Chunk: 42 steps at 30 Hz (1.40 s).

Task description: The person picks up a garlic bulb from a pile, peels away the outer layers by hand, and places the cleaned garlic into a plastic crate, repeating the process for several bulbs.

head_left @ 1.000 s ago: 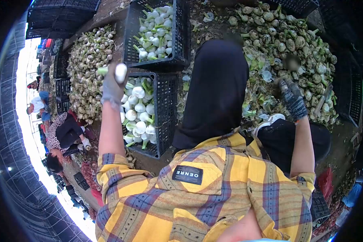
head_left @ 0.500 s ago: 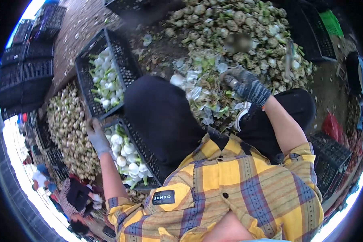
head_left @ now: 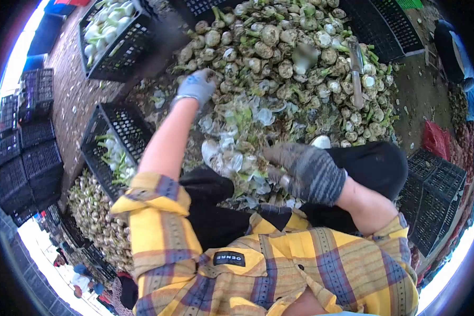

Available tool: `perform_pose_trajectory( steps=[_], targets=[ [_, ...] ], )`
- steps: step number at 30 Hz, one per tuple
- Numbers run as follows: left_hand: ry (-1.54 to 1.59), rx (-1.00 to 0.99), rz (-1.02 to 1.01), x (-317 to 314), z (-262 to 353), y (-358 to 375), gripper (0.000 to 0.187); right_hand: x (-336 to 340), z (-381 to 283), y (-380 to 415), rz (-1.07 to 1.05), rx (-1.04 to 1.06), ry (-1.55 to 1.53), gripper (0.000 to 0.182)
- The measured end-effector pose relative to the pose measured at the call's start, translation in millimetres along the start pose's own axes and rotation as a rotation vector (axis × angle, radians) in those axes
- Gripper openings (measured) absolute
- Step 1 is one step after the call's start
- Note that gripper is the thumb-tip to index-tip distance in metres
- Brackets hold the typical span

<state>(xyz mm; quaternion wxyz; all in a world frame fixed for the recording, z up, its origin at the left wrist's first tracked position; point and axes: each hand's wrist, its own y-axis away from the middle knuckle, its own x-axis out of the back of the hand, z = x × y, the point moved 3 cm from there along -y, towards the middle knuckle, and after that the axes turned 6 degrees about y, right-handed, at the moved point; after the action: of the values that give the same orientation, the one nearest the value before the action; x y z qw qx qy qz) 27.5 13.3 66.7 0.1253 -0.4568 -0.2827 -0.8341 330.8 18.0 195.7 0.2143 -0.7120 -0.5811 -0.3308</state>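
Note:
My left hand (head_left: 197, 87), in a pale grey glove, reaches to the left edge of a pile of garlic-like bulbs (head_left: 268, 36). Its fingertips point down at the bulbs, and whether they grip one is hidden. My right hand (head_left: 309, 171), in a dark striped knit glove, hovers over loose peelings (head_left: 263, 113) near my lap; its thumb and fingers are apart with nothing visible between them. A knife with a wooden handle (head_left: 357, 89) lies on the right part of the pile.
Black crates with white bulbs stand at the upper left (head_left: 118, 60) and left (head_left: 97, 152). Another bulb heap (head_left: 102, 221) lies lower left. Stacked crates (head_left: 31, 158) are far left, a crate (head_left: 432, 195) and red bag (head_left: 436, 139) right. People (head_left: 84, 282) are at lower left.
My left hand has left the crate edge and moved up and right to the pile. My right hand has come down toward my lap. The view has shifted, and my left knee has lowered.

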Motion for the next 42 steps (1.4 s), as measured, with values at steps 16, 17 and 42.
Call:
perform_pose_trajectory(
  steps=[16,17,42],
  targets=[
    [-0.012,0.096,0.116,-133,-20,-31,0.052,15,16,-4,-0.099,-0.151,-0.053,0.05],
    [-0.005,0.07,0.139,-137,-22,-31,0.054,14,16,-3,-0.049,-0.126,-0.048,0.047],
    [0.899,-0.427,0.086,41,164,173,0.052,37,20,-14,0.28,-0.397,-0.926,0.044]
  ],
)
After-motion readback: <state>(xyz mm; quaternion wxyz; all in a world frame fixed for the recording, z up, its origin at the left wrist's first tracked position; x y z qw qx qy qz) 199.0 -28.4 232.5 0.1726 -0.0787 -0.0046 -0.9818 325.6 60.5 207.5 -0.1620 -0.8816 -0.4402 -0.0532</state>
